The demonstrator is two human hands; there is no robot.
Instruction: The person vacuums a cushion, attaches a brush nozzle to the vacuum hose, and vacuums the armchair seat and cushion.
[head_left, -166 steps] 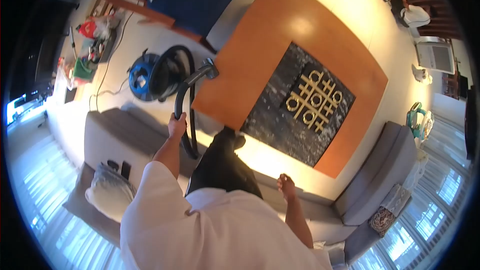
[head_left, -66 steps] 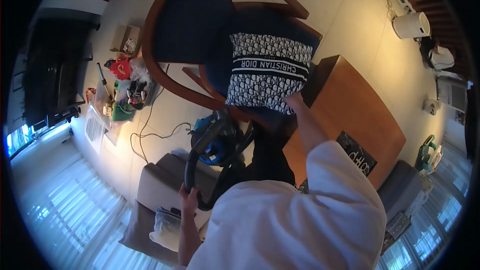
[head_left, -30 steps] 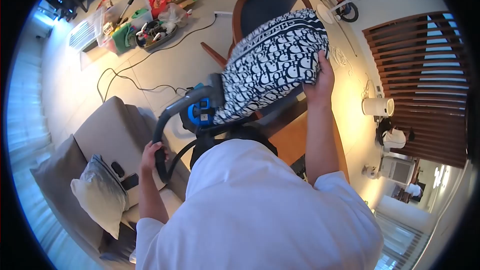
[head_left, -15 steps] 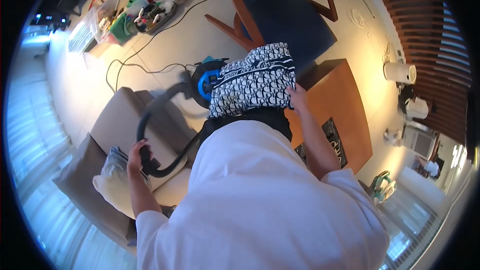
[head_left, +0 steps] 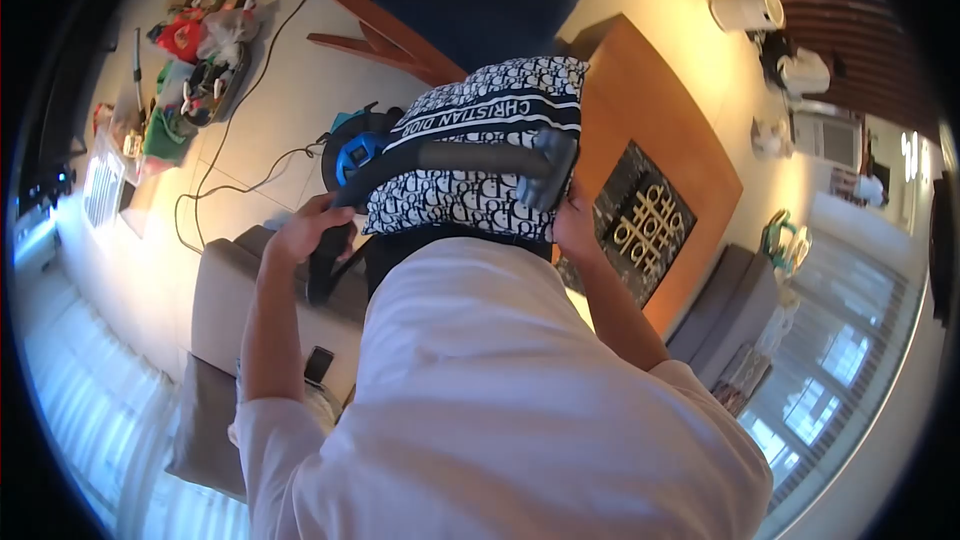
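Patterned cushion (head_left: 460,192) dead ahead at 12 o'clock, long axis roughly 9 to 3; right hand (head_left: 574,226) pinching its edge at 4 o'clock
Vacuum hose (head_left: 430,158) crosses the cushion's face; left hand (head_left: 308,228) closed round it at 8 o'clock
Nozzle (head_left: 549,170) at 3 o'clock, nearer the right hand, which crowds it from 5 o'clock; contact with cloth unclear
Outward: vacuum body (head_left: 357,154) 9 o'clock, partly behind cushion; blue chair (head_left: 450,0) 12; wooden table (head_left: 640,80) 3; sofa (head_left: 235,290) 8

Bluish daylight through curtains (head_left: 95,380); warm glow on floor (head_left: 675,35); fisheye-bent edges.
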